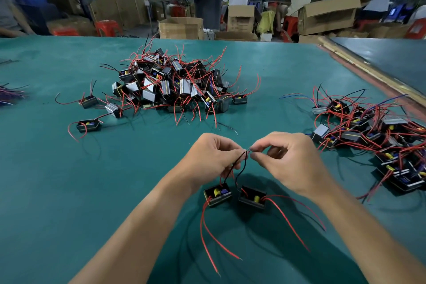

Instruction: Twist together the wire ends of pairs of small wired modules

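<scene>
Two small black modules hang side by side just above the green table, below my hands: the left module and the right module. Each has a yellow part inside and long red wires trailing toward me. Their black wires rise to meet between my hands. My left hand pinches the black wires just below the joint. My right hand pinches the bare wire ends between thumb and forefinger.
A big heap of loose modules with red wires lies at the table's middle far side, with three strays to its left. Another tangle of modules covers the right side. Beyond the table are cardboard boxes and seated people.
</scene>
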